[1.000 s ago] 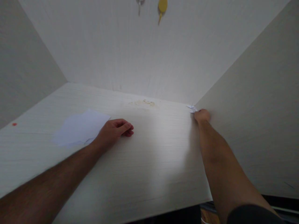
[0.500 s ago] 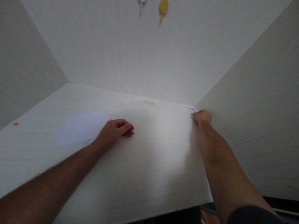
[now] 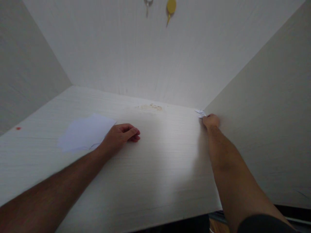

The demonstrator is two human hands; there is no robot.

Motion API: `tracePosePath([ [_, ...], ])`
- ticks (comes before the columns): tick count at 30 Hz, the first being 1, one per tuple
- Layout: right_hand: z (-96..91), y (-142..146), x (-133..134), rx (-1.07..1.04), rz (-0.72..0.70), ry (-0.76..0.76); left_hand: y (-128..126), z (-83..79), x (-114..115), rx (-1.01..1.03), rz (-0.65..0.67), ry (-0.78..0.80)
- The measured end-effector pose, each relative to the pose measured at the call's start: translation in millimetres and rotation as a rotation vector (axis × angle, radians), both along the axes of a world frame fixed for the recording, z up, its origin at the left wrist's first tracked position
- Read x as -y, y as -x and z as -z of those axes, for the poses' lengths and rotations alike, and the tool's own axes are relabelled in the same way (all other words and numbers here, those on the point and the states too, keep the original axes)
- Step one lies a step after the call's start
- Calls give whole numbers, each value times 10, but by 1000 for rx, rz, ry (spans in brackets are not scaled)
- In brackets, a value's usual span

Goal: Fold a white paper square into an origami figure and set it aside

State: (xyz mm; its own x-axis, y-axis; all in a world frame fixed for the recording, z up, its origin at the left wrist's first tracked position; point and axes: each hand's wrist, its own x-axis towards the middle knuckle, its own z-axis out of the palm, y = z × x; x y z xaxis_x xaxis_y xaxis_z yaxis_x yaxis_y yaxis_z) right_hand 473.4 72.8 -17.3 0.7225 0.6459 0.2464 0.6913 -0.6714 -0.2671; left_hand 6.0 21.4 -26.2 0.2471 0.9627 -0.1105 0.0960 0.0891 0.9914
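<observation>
My right hand (image 3: 211, 121) reaches to the back right corner of the white tabletop (image 3: 155, 174), its fingers closed on a crumpled piece of white paper (image 3: 200, 113). The paper sticks out to the left of the fingertips, close to where the two walls meet. My left hand (image 3: 125, 133) rests on the tabletop nearer the middle. Its fingers are curled with the thumb against them, and nothing shows in them. Beside its wrist, to the left, lie flat white sheets of paper (image 3: 85, 131), partly hidden by that arm.
A light brown stain or patch of crumbs (image 3: 155, 106) marks the tabletop near the back wall (image 3: 136, 58). A small red spot (image 3: 18, 128) is at the far left. On the back wall hang a yellow hook (image 3: 171, 7) and a white one (image 3: 147, 3). Side walls stand left and right.
The view has shifted very slightly. Both hands and the papers look to be in the same places.
</observation>
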Motion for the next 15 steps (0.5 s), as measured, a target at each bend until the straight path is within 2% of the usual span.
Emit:
tracePosePath([
  [10,-57,104,114,-38,28,-40,-21,-66,34,-9,-1,-4],
  [15,-219,407,279,-55,30,-77,-29,-116,63,7,4,-23],
])
